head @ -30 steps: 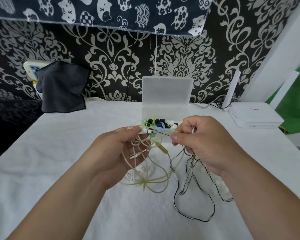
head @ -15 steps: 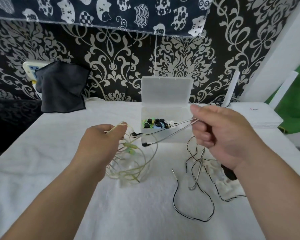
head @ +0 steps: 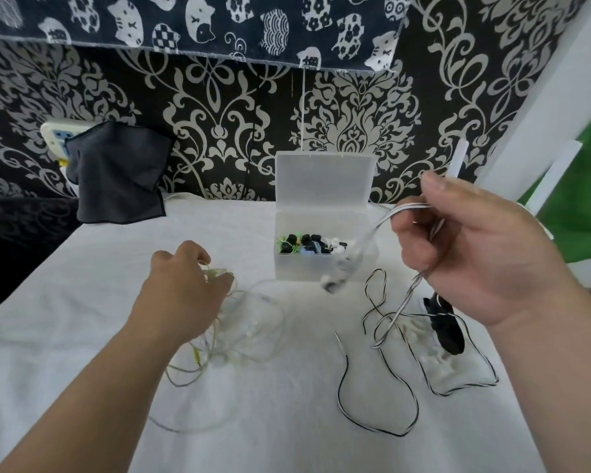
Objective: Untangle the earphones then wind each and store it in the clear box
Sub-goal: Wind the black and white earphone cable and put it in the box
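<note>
My right hand (head: 464, 254) is raised at the right and grips the black-and-white earphone cord (head: 379, 414). Its earbuds (head: 333, 283) dangle, blurred, in front of the clear box (head: 321, 268), and the rest of the cord loops on the white cloth below. My left hand (head: 181, 295) is low at centre-left with fingers curled on the pale yellow-green earphones (head: 219, 353), which lie in a loose pile on the cloth. The clear box stands open at the back centre, lid upright, with several wound earphones inside.
A black clip-like object (head: 444, 332) and some pale clear pieces lie under my right wrist. A dark cloth (head: 116, 175) hangs over a wall socket at back left. A white router (head: 458, 158) stands behind my right hand. White cloth (head: 253, 421) covers the table.
The two earphone sets have come apart. My right hand rose up and to the right with the black-and-white cord; my left hand dropped left to the cloth with the yellow-green set.
</note>
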Tool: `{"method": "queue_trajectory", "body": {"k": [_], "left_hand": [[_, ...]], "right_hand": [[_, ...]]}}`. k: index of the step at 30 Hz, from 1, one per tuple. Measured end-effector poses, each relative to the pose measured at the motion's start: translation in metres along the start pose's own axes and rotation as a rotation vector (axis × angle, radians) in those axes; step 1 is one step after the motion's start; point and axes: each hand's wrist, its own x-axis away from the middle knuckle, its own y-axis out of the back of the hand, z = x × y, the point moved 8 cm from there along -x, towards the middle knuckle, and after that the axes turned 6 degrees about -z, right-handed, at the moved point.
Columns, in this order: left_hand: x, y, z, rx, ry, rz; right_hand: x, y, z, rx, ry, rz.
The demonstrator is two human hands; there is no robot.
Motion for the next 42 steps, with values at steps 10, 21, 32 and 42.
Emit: {"method": "queue_trajectory", "body": {"k": [10,21,32,42], "left_hand": [[0.023,0.000,-0.036,-0.840,-0.353,0.090],[0.079,-0.053,-0.122,0.543,-0.578,0.562],[0.034,-0.027,-0.082,0.767,-0.084,0.060],[0.051,-0.034,-0.105,0.891,-0.155,0.265]], "right_hand": [[0.005,0.017,-0.030,0.554,-0.190,0.115],[0.017,0.015,-0.045,0.570,-0.234,0.275],[-0.003,0.140,-0.033,1.060,-0.169,-0.248],[-0.006,0.151,-0.075,1.494,-0.352,-0.207]]}}
